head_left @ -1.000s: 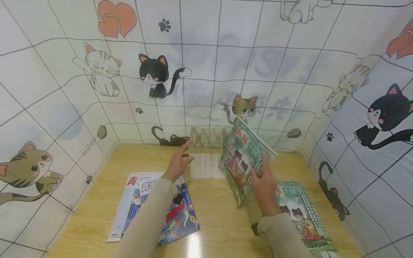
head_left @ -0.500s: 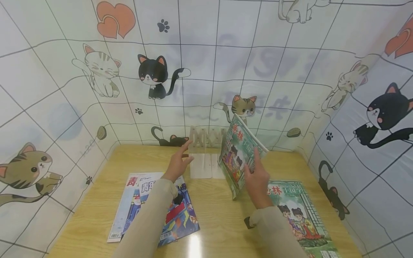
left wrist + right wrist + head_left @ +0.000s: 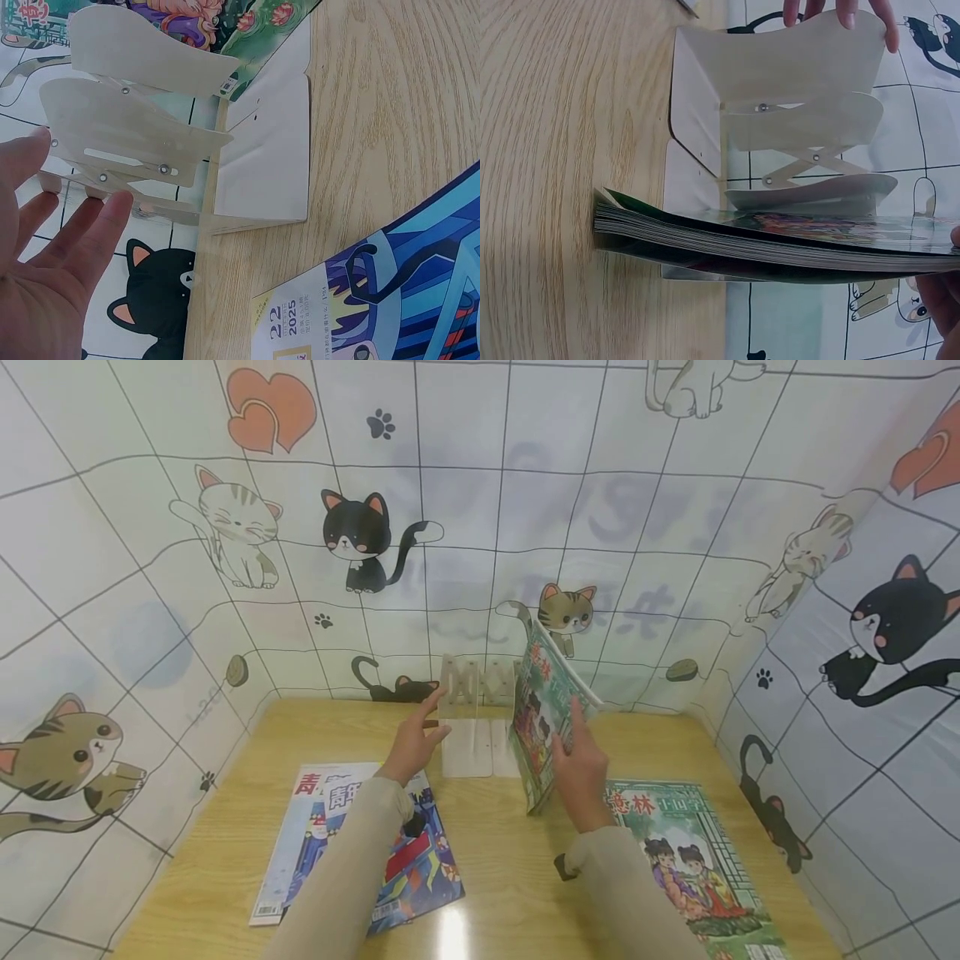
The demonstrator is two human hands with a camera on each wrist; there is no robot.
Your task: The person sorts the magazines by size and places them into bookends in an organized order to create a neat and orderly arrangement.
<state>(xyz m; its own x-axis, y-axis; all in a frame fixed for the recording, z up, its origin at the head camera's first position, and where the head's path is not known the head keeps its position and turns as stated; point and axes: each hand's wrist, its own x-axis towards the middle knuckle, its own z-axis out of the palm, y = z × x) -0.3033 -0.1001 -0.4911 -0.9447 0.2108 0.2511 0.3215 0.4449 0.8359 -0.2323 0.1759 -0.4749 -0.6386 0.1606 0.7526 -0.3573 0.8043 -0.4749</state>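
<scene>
My right hand (image 3: 583,777) grips a green-covered magazine (image 3: 542,706), standing upright and slightly turned, by its near edge. In the right wrist view the magazine's page edges (image 3: 780,252) lie alongside the last upright plate of a white expandable book stand (image 3: 694,112). Its crossed metal links show between the plates. My left hand (image 3: 414,743) is at the left end of the book stand, fingers spread and fairly straight. In the left wrist view the fingertips (image 3: 116,206) are right at the outer plate.
Several blue and white magazines (image 3: 420,868) lie overlapped on the wooden table (image 3: 510,893) at the left. Another green magazine (image 3: 697,860) lies flat at the right, partly under my right sleeve. A cat-patterned cloth wall (image 3: 480,543) rises behind the stand.
My right hand has moved left with the green magazine, turning it more edge-on beside the book stand. More of the magazine lying at the right now shows. The left hand stays put.
</scene>
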